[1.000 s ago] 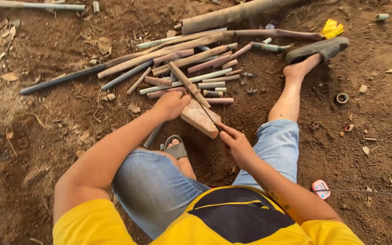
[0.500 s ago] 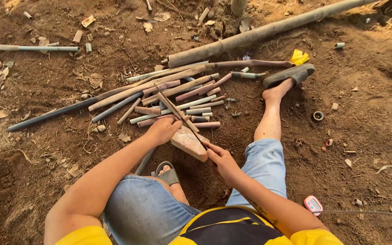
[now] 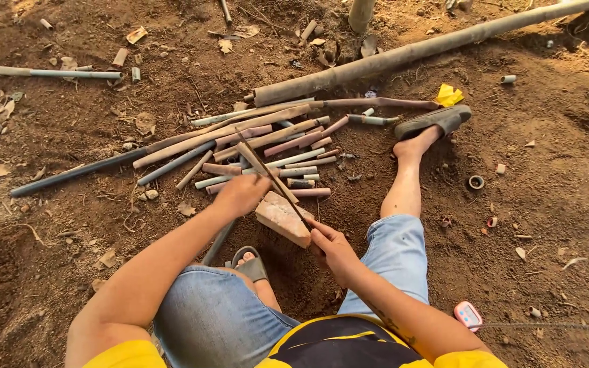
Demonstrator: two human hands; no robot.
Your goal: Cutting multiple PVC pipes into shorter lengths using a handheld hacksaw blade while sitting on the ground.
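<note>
Left hand (image 3: pixel 242 195) is curled over a thin brown stick (image 3: pixel 257 163), pinning it where it crosses the upper edge of a pale brick (image 3: pixel 282 218) lying on the dirt ground (image 3: pixel 69 218); from here I can see the knuckles closed down but not the fingertips under them. My right hand (image 3: pixel 332 247) is wrapped shut around the handle end of a narrow dark blade (image 3: pixel 293 206), which runs up and to the left across the top of the brick toward the stick. The brick sits between my legs, just in front of the sandalled foot (image 3: pixel 249 262) tucked under my left knee. Just beyond the brick lies a loose heap of cut pipe and cane pieces (image 3: pixel 274 146), grey, tan and pinkish, mostly pointing left to right. A long dark pipe (image 3: pixel 76 174) stretches away to the left of the heap, and a thick grey pole (image 3: pixel 410 53) runs diagonally across the top. My right leg is stretched out, its grey sandal (image 3: pixel 434 121) near a scrap of yellow material (image 3: pixel 448 94). A small pink and white object (image 3: pixel 468 315) lies on the ground beside my right elbow.
</note>
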